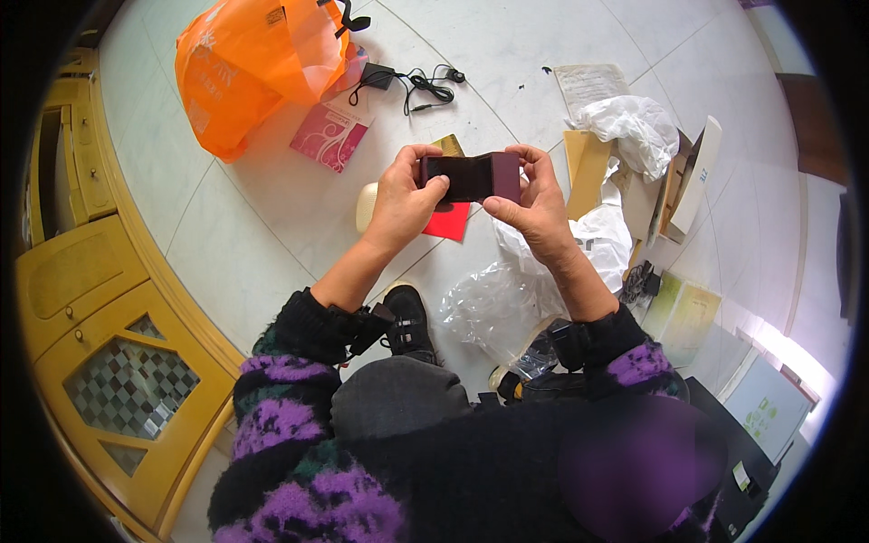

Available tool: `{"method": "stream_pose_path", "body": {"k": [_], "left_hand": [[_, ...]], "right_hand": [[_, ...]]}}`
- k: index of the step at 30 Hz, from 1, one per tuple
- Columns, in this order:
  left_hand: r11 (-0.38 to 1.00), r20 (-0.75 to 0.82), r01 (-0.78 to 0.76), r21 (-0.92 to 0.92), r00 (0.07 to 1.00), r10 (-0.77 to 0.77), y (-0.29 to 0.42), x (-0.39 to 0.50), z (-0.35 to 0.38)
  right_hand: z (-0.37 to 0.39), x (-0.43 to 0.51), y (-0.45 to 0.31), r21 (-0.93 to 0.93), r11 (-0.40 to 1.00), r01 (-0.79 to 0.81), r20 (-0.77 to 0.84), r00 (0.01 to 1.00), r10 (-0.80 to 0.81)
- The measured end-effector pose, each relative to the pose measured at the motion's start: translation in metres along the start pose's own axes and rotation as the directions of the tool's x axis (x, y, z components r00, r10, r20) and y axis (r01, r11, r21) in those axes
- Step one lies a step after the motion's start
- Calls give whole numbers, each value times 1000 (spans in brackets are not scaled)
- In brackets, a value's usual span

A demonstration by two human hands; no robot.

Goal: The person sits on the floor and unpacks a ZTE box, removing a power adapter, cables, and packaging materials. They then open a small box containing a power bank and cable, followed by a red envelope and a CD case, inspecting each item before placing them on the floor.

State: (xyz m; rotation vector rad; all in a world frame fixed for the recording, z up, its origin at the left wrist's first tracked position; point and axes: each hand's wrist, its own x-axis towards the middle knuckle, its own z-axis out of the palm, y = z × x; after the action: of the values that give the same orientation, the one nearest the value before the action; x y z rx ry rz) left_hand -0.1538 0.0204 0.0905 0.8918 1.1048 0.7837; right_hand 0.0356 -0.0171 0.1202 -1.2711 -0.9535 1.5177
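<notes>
My left hand (407, 200) grips the left end of a small maroon box (506, 178), its thumb over the dark, hollow-looking middle. The right hand (543, 203) holds the box's other end, thumb along the lower edge and fingers behind. Both hands are raised above the tiled floor in front of me. Below the box, a flat red packet (448, 224) is partly covered by it and the left hand. A cream rounded case (366, 206) shows beside my left wrist. Just past the box peeks a yellow-green card or packet (449, 144).
An orange bag (237, 81) lies at the far left, near a pink patterned box (331, 138) and a black adapter with coiled cable (429, 88). Rightward are crumpled white plastic (631, 129), cardboard (585, 173) and clear plastic wrap (482, 309). Yellow cabinets (88, 271) line the left.
</notes>
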Motion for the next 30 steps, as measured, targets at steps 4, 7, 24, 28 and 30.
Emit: {"method": "stream_pose_path", "body": {"k": [4, 7, 24, 28, 30], "left_hand": [[995, -52, 5, 95, 999, 0, -12, 5, -4], [928, 19, -23, 373, 1000, 17, -22, 7, -8], [947, 57, 136, 291, 986, -159, -61, 26, -39], [919, 11, 75, 388, 996, -86, -52, 73, -66], [709, 86, -81, 700, 996, 30, -49, 108, -73]], "right_hand": [[-1, 1, 5, 17, 999, -49, 5, 999, 49], [-2, 4, 10, -53, 995, -87, 31, 996, 89], [-56, 13, 58, -891, 449, -66, -154, 974, -163], [-61, 12, 61, -894, 448, -28, -152, 958, -244], [-57, 9, 62, -860, 511, -6, -162, 951, -262]]}}
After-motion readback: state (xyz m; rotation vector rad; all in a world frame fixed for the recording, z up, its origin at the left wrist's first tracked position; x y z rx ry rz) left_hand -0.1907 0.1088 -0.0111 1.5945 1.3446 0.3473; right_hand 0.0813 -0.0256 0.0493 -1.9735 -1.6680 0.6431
